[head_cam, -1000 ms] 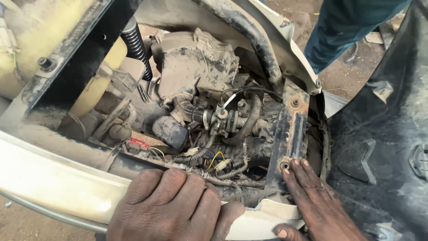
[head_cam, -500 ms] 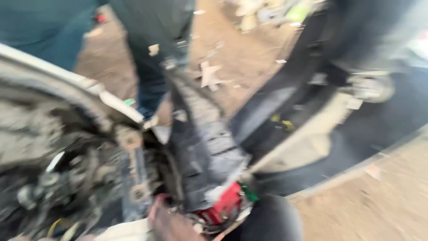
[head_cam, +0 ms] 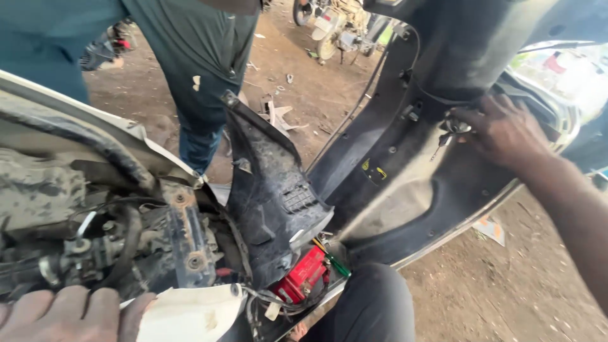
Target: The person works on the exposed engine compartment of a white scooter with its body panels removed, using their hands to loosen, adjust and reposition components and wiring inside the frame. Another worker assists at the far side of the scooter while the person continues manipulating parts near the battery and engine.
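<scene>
My left hand point(head_cam: 66, 313) rests flat, fingers together, on the white body edge point(head_cam: 190, 310) of a scooter, beside its dirty exposed engine point(head_cam: 95, 247). My right hand point(head_cam: 503, 130) reaches up to the black front panel point(head_cam: 405, 177) and pinches a key point(head_cam: 453, 130) at the ignition lock. A loose black inner panel point(head_cam: 269, 190) stands between the engine bay and the front panel. Below it a red battery point(head_cam: 304, 275) shows with wires around it.
Another person in dark teal trousers point(head_cam: 196, 76) stands just behind the scooter on bare dirt ground point(head_cam: 304, 95). Scraps of litter lie on the dirt. Part of another vehicle point(head_cam: 342, 25) is at the top. My knee point(head_cam: 373, 304) is beneath the front panel.
The view has swung right from the engine bay to the front panel. My right hand has left the frame edge near the engine and now grips the key on the front panel.
</scene>
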